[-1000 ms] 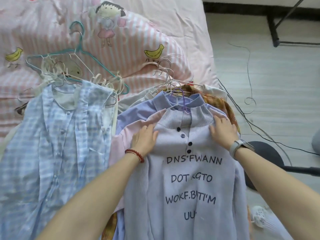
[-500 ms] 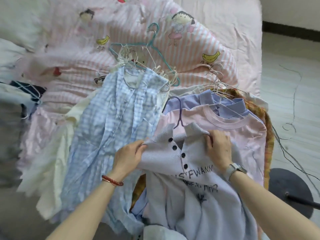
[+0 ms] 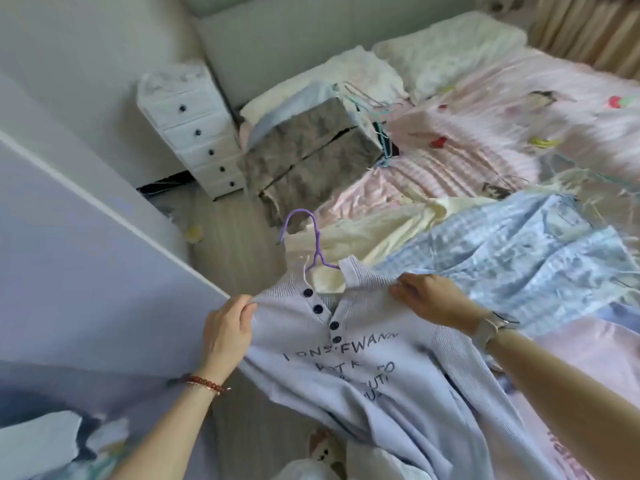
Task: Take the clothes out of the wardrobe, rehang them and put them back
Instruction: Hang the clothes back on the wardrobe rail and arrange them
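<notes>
Room: bed (image 3: 485,161) right, white panel (image 3: 86,271) left.
Sweater (image 3: 363,375): hanger (image 3: 313,244) hook points far-left.
Left hand (image 3: 227,327): pinching its shoulder, nearer the panel.
Right hand (image 3: 433,299): pinching the other shoulder.

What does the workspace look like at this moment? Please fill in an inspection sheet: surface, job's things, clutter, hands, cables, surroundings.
Surface: bed with a pink striped cartoon-print cover.
Job's things: lilac knit top with dark buttons and printed letters, on a purple hanger, held up off the bed; blue checked shirt and cream garment lying on the bed.
Clutter: grey patterned cloth draped over the bed edge; loose hangers beyond it.
Hands: left hand grips the top's one shoulder, right hand the other, fingers curled into the fabric.
Cables: nothing seen.
Surroundings: white drawer unit by the wall; white door panel at left; wooden floor.
</notes>
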Tool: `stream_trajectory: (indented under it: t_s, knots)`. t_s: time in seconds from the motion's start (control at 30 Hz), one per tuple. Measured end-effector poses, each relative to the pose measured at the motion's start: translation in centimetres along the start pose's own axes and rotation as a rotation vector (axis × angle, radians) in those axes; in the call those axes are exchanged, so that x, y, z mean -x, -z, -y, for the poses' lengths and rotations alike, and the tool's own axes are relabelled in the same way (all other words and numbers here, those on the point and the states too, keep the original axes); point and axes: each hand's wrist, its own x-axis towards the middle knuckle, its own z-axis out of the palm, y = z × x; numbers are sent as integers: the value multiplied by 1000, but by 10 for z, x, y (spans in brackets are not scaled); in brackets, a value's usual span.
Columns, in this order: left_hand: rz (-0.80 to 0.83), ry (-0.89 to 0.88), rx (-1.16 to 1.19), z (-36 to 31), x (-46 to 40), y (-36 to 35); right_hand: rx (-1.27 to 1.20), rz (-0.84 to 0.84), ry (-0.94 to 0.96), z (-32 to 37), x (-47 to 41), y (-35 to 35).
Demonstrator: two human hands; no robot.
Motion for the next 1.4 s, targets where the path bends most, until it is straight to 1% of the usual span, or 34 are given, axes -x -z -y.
stream_trajectory:
  t_s: [0.1, 0.17, 0.23, 0.27, 0.3, 0.33, 0.37, 0.43, 0.47, 0.53, 0.63, 0.73, 0.8, 0.9, 0.97, 1.03, 1.13, 1.2, 1.27, 1.33, 1.4]
  knots:
    - [-152, 116, -17, 70, 35, 53, 40, 47, 227, 77, -37, -20]
    - [-251, 258, -16, 112, 64, 79, 38, 67, 394, 135, -53, -40]
    - [-352, 390, -47, 145, 100, 100, 54, 32, 595, 188, -64, -60]
    - [-367, 414, -52, 150, 111, 98, 50, 18, 634, 199, -61, -62]
    - [-446, 514, -68, 169, 145, 115, 62, 60, 769, 240, -66, -80]
    - [-502, 580, -74, 180, 166, 124, 80, 108, 845, 264, -66, -92]
    - [-525, 604, -71, 184, 176, 125, 52, 124, 876, 275, -65, -97]
    - [-579, 726, -96, 193, 204, 143, -6, 183, 940, 311, -69, -112]
    - [-615, 785, -130, 198, 213, 153, -27, 209, 960, 330, -70, -118]
    - [-680, 851, -196, 204, 229, 176, -76, 234, 1010, 366, -76, -126]
    - [-768, 949, -273, 214, 246, 213, -163, 196, 1092, 421, -78, -133]
    - [-896, 1057, -312, 213, 256, 251, -155, 154, 1171, 471, -75, -141]
    - [-966, 1063, -367, 205, 258, 277, -162, 112, 1200, 503, -70, -143]
    - [-1031, 992, -555, 187, 256, 319, -249, 2, 1298, 549, -63, -144]
    - [-1014, 940, -719, 175, 251, 346, -261, 54, 1282, 582, -57, -144]
    - [-992, 893, -908, 165, 246, 373, -267, 158, 1251, 613, -51, -149]
    - [-1021, 827, -1126, 157, 242, 413, -377, 324, 1171, 654, -33, -152]
    - [-1009, 816, -1235, 155, 241, 436, -443, 393, 1099, 679, -23, -154]
    - [-972, 875, -1295, 158, 242, 456, -487, 429, 1039, 701, -19, -155]
    - [-921, 980, -1294, 164, 244, 473, -544, 439, 981, 723, -19, -156]
    - [-887, 1065, -1271, 177, 247, 484, -590, 414, 948, 746, -22, -157]
